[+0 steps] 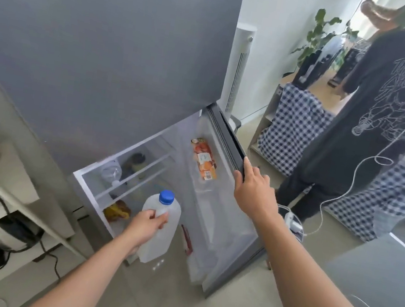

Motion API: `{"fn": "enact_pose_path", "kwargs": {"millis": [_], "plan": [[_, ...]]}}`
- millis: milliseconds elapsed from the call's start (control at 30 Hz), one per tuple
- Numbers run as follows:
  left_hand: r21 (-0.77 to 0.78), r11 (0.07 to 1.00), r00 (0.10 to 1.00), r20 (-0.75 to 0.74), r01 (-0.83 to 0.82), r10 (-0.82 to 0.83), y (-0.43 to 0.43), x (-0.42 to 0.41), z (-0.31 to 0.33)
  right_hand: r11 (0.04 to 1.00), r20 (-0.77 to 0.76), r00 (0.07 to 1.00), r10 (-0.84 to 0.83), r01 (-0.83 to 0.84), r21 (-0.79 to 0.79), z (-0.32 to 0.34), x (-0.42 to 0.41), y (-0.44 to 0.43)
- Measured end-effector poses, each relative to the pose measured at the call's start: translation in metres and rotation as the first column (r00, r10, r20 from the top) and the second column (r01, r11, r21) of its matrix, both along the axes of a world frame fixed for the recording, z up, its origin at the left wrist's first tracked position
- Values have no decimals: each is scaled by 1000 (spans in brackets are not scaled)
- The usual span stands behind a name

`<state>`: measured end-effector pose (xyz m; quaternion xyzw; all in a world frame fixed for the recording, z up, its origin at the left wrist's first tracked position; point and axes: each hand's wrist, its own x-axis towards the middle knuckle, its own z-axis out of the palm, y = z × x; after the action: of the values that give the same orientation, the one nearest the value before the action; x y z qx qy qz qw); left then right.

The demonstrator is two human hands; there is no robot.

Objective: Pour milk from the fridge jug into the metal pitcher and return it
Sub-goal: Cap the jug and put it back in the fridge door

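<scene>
Plainly, with the left hand (149, 222) clamped on the handle of the milk jug (160, 229) at the fridge mouth and the right hand (252, 185) gripping the door edge (227, 141) at two o'clock, the jug could slip or clip the fridge frame.

Milk jug (160, 229) in left hand (147, 227), fridge door (225, 141) in right hand (253, 187)

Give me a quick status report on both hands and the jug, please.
Left hand gripping milk jug, blue cap on. Right hand holding fridge door open. Nothing blocking.
</scene>
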<state>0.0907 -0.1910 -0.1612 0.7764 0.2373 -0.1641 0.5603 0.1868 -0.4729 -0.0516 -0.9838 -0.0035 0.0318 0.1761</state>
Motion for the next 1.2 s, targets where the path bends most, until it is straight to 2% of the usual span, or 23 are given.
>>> {"fn": "enact_pose_path", "kwargs": {"millis": [67,167,333,400,467,533,600,733,867,1067,1200], "plan": [[41,997,996,-73,61,-58,-10,8,-8,1000,6,1000,7,-7,-16,1,2,-14],[99,993,992,-114,67,-56,-20,18,-20,999,25,1000,10,-9,-47,5,4,-30],[90,995,998,-59,41,-35,-47,25,-18,999,42,999,25,-23,-43,8,9,-49],[0,1000,997,-73,0,0,-52,27,-21,999,47,999,23,-21,-43,7,11,-53],[-157,986,996,-84,-49,37,-56,29,-27,999,51,998,27,-25,-40,7,11,-54],[-341,926,985,-117,-161,128,-63,31,-34,999,53,998,27,-26,-35,7,10,-54],[-449,855,964,-164,-260,208,-70,31,-34,999,53,998,26,-24,-39,7,10,-53],[-540,760,932,-234,-363,279,-81,29,-43,1000,50,999,20,-19,-15,5,9,-51],[-561,722,914,-269,-404,303,-92,26,-56,1000,37,999,13,-14,6,1,7,-46],[-569,738,931,-261,-362,255,-116,19,-67,999,21,1000,22,-22,24,1,3,-39],[-470,855,964,-239,-220,116,-126,13,-78,999,23,999,28,-28,33,2,2,-39]]}}
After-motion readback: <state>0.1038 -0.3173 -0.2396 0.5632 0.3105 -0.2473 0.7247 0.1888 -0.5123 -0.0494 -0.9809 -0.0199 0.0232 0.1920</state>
